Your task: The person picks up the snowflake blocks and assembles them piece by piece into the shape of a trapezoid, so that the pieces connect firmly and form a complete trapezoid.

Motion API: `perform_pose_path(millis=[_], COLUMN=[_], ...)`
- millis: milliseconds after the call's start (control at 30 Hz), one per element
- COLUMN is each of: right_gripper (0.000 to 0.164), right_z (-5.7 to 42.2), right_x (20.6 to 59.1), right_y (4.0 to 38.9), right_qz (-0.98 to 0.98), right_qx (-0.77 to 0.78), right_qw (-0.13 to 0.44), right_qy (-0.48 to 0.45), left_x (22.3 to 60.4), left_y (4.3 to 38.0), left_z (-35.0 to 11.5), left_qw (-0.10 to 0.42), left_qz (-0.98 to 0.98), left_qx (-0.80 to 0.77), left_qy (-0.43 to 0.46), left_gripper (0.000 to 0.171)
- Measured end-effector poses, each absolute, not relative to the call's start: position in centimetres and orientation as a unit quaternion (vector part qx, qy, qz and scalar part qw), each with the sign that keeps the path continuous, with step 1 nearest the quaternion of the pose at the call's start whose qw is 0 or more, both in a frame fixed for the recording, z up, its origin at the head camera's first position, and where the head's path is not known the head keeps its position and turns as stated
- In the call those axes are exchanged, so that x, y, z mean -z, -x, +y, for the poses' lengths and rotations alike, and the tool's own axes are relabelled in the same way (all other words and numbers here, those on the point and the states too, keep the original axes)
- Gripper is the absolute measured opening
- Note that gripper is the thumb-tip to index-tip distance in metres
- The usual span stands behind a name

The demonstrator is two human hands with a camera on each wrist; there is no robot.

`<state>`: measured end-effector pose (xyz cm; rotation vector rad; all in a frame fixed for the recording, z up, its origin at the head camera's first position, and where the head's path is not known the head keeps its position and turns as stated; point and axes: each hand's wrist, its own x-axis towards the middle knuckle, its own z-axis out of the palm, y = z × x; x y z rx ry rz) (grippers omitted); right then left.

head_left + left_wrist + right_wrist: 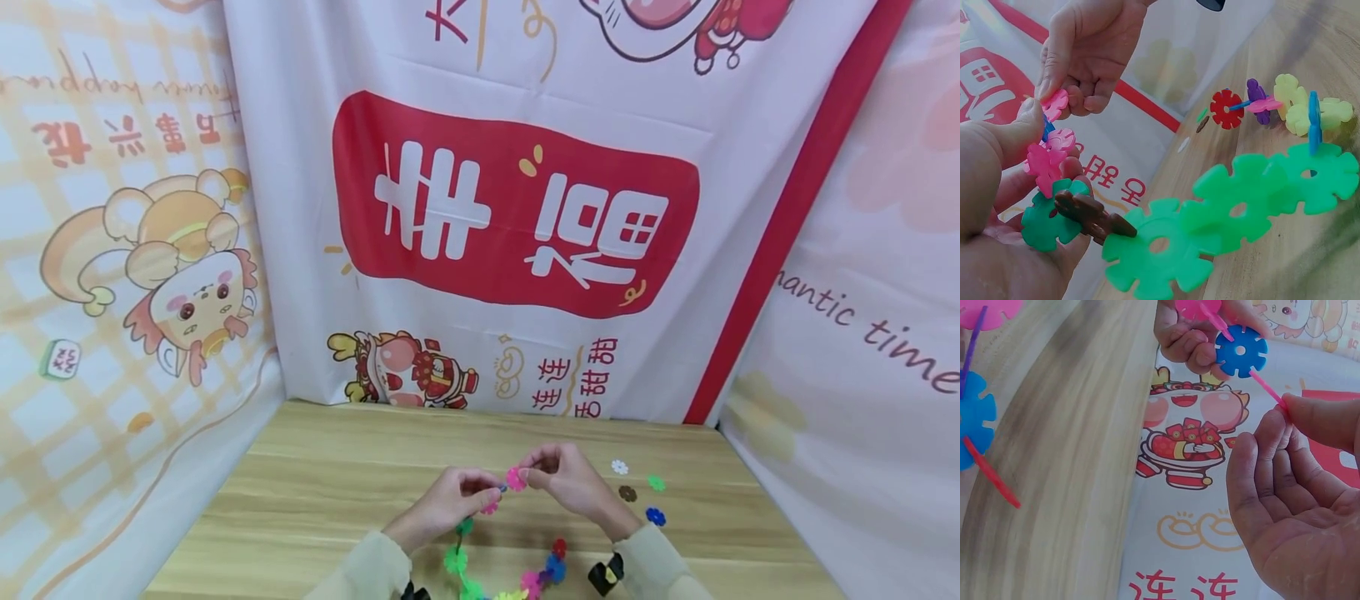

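My left hand (448, 502) grips one end of a chain of flower-shaped plastic discs, close to a blue disc (1230, 361). The thumb and fingertips of my right hand (564, 482) pinch a pink disc (515, 478), seen edge-on in the right wrist view, its far edge at the blue disc's rim. Below my left hand the chain runs through another pink disc (1045, 164), a dark green disc (1041, 226), a brown disc (1088, 212) and several light green discs (1138, 262). It curves round to a red disc (1217, 111) at its other end.
To the right of my right hand, loose discs lie on the wooden table (330, 467): white (619, 467), light green (656, 482), brown (627, 493) and blue (656, 517). Printed cloths (510, 358) hang behind and at both sides. A black strap (604, 577) sits at my right wrist.
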<state>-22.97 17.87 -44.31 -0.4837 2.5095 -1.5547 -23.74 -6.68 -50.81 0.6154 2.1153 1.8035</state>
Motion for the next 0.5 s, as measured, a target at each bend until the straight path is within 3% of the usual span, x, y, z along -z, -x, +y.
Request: perform_pose_path(millis=[500], right_gripper=[0.013], right_z=[17.82], right_x=[44.65], right_y=[23.35], right_qz=[0.837], right_qx=[0.509], right_qw=[0.063], right_qy=[0.191], left_x=[50.71], left_y=[24.08], left_z=[-6.44], left_qw=[0.141], left_qz=[0.735], left_qx=[-0.627], left_qy=[-0.216], left_gripper=[0.031])
